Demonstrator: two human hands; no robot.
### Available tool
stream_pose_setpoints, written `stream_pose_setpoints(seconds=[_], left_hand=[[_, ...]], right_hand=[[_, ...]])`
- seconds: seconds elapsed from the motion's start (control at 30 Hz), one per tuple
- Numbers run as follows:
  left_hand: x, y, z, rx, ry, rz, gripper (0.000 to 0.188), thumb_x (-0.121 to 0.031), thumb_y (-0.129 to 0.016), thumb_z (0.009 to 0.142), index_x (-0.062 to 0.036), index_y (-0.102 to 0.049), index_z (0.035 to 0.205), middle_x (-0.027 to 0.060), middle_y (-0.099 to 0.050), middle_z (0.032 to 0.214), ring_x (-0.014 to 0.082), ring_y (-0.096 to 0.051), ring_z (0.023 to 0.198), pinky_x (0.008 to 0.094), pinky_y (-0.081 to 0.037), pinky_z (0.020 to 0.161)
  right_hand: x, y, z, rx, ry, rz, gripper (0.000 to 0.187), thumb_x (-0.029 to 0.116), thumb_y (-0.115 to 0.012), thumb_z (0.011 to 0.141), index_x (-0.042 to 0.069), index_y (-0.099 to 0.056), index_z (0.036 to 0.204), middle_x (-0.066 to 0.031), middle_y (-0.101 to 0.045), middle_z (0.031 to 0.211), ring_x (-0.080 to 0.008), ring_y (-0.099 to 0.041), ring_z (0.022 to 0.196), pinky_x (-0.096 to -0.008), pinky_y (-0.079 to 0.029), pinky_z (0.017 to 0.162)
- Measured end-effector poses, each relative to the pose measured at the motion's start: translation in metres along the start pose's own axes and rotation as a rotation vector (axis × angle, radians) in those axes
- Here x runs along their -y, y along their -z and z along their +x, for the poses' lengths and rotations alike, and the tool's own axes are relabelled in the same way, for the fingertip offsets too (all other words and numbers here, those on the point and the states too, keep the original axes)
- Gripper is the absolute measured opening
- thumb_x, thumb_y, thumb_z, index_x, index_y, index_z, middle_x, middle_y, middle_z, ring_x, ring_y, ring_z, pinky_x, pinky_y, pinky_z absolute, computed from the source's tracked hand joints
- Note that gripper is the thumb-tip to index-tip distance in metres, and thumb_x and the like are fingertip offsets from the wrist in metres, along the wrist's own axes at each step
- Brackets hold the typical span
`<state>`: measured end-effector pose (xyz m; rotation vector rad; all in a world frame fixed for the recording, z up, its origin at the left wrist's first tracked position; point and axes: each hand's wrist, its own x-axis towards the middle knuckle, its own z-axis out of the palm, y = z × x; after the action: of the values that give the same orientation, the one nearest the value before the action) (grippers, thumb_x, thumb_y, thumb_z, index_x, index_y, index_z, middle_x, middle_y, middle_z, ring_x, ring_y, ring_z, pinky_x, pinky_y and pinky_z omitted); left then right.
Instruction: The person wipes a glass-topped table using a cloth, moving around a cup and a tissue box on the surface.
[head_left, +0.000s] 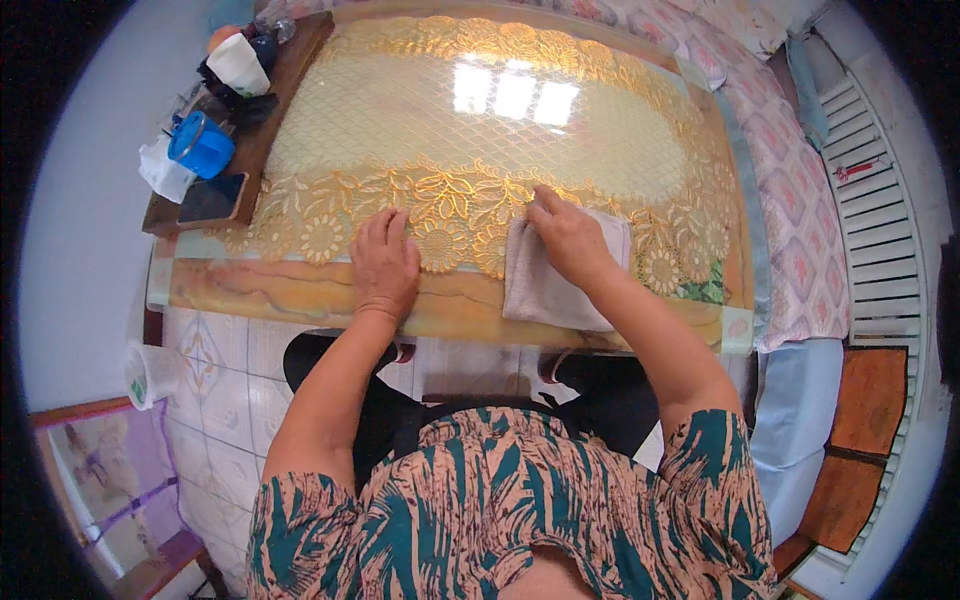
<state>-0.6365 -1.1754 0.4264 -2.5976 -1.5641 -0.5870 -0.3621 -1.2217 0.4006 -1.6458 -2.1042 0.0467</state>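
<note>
A folded pale pinkish-grey cloth [563, 292] lies near the table's front edge, right of the middle. My right hand [572, 240] is over its far left corner, fingers curled and drawn together there; the palm side is hidden. To the left, my left hand [388, 258] rests on the table, its fingers stretched out and lying on the gold lace-patterned table cover [437, 195], with nothing seen in them. The clear cover has gold flowers and leaves, and a window's reflection shines at its far side.
On the left, a wooden tray [290, 95] holds a blue cup [201, 143], white tissue [165, 170] and a dark phone [213, 198]. A patterned padded seat [800, 220] lines the right side, beside a white radiator [875, 200]. A white bin [150, 375] stands lower left.
</note>
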Motion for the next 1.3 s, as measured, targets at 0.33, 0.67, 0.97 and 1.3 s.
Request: stream_pose_setpoints(seconds=[0.33,0.67,0.97,1.3], left_hand=[[-0.14,0.003,0.004,0.279,0.013,-0.842,0.052,-0.017,-0.066,0.077,-0.0056,-0.051,0.126,0.0183,-0.061,0.109,0.0343,-0.058,0.102,0.042,-0.046,0.087],[-0.132,0.02,-0.023,0.367,-0.08,-1.019,0.023,-0.003,-0.057,0.082,-0.0012,-0.063,0.105,0.0159,-0.063,0.09,0.0246,-0.061,0.082,0.0333,-0.047,0.073],[-0.115,0.024,-0.027,0.891,0.636,-1.264,0.031,-0.021,-0.049,0.095,-0.0087,-0.053,0.124,0.0052,-0.06,0.114,0.02,-0.06,0.1,0.0377,-0.049,0.087],[-0.095,-0.014,-0.011,1.076,0.916,-1.75,0.047,-0.037,-0.041,0.099,-0.0074,-0.038,0.136,0.0106,-0.052,0.131,0.0266,-0.055,0.117,0.0492,-0.047,0.095]], right_hand=[[0.017,0.088,-0.012,0.193,0.061,0.167,0.027,0.006,-0.066,0.064,0.012,-0.059,0.089,-0.0051,-0.063,0.096,-0.0246,-0.056,0.099,-0.0434,-0.033,0.092],[-0.027,0.112,-0.073,0.198,-0.163,0.253,0.026,0.013,-0.07,0.066,0.011,-0.061,0.091,-0.0054,-0.064,0.09,-0.0205,-0.056,0.097,-0.0378,-0.032,0.093],[-0.015,0.113,-0.072,0.393,-0.505,0.916,0.03,0.019,-0.068,0.073,0.003,-0.066,0.098,-0.0044,-0.065,0.084,-0.0136,-0.058,0.076,-0.0291,-0.046,0.068],[-0.056,0.059,-0.079,0.455,-0.958,1.078,0.034,0.028,-0.07,0.077,0.01,-0.064,0.104,-0.0018,-0.061,0.094,-0.0137,-0.055,0.078,-0.0297,-0.045,0.067]])
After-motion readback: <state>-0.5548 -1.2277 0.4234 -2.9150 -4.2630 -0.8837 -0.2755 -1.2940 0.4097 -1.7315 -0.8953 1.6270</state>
